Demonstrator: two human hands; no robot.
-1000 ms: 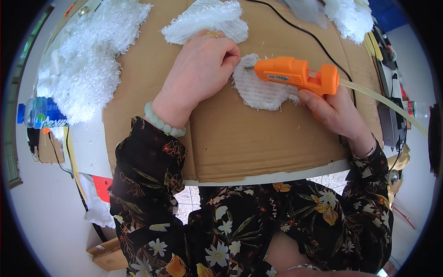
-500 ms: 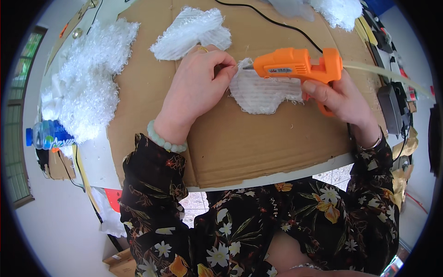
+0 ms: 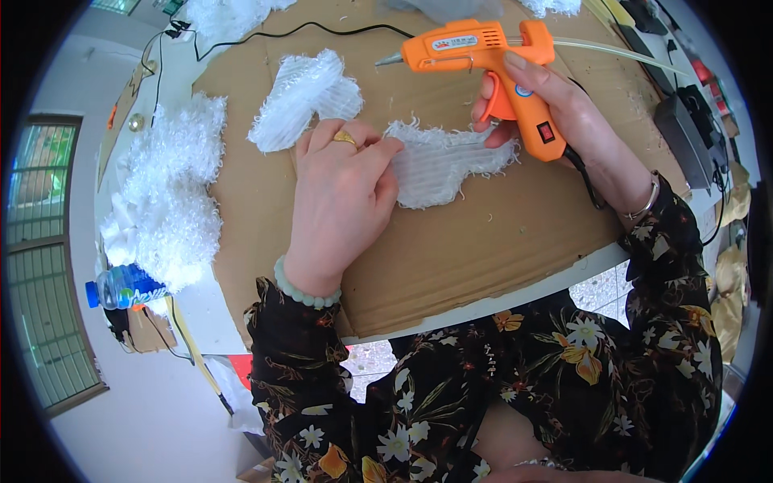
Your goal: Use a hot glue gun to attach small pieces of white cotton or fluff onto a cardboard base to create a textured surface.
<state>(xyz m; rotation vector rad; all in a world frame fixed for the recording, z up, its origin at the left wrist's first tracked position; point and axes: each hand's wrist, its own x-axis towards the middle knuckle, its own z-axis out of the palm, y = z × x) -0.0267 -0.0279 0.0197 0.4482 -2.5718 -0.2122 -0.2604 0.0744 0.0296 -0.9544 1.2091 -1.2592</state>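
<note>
In my right hand (image 3: 564, 101) is an orange hot glue gun (image 3: 463, 48), its handle wrapped by my fingers near the trigger. The metal nozzle points left, above the cardboard and apart from the fabric. A clear glue stick (image 3: 620, 50) sticks out of the gun's back end. My left hand (image 3: 342, 189) pinches the left edge of a white fringed fabric piece (image 3: 439, 169) lying flat, ribbed side up; its fingertips partly hide that edge. Just beyond the left hand rests another white fringed piece (image 3: 310, 97), not touched by the gun.
A cardboard sheet (image 3: 451, 266) covers the white table. Fluffy white fabric (image 3: 173, 193) is heaped at the left, beside a blue-capped bottle (image 3: 125, 287). The gun's black cord (image 3: 306, 26) runs across the far side. A grey box-shaped device (image 3: 680, 137) stands at the right edge.
The glue gun has lifted away from the fabric's upper left edge and turned, showing its handle upright. My left hand still pinches that edge. The whole view has shifted.
</note>
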